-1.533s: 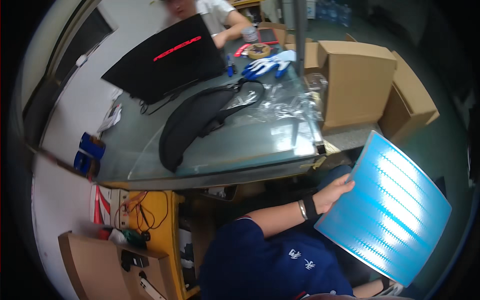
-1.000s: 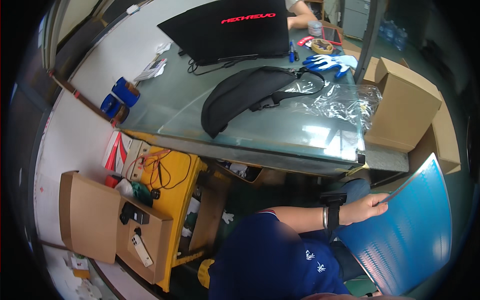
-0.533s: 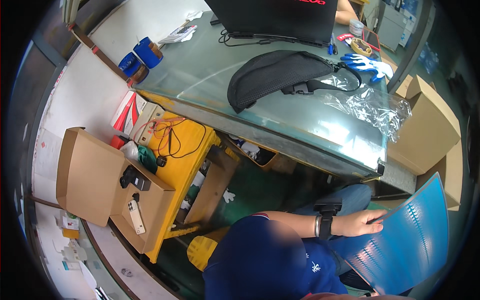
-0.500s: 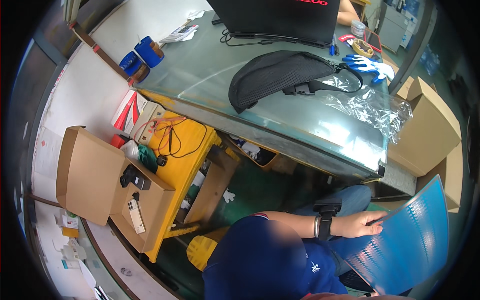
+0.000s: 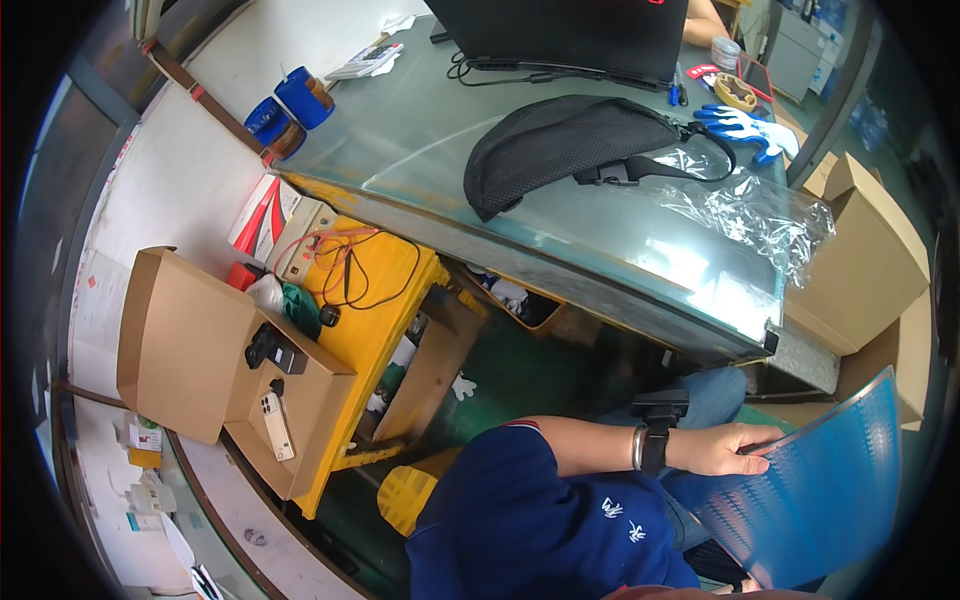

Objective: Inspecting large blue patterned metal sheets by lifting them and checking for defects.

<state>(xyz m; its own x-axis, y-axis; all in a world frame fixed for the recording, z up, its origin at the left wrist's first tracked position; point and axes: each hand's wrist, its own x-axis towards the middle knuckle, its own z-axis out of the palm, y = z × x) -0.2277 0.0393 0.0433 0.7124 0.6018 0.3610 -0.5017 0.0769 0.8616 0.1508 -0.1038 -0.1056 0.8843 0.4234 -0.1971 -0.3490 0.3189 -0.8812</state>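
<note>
A thin, flexible blue sheet with rows of fine copper-coloured marks is held up at the lower right, tilted and slightly bowed. My left hand pinches its upper left edge, thumb on the near face. A dark band and a silver bracelet circle that wrist. At the lower edge of the picture, a small part of my right hand shows against the sheet's bottom corner; most of it is hidden.
A glass-topped table bears a black laptop, black waist bag, clear plastic wrap and glove. Left is a yellow stand with an open cardboard box holding a phone. Cartons stand right.
The sheet's upper corner has dipped slightly, and its surface has turned a little, with less glare on it. Both hands stay at its edges. The whole view has shifted slightly.
</note>
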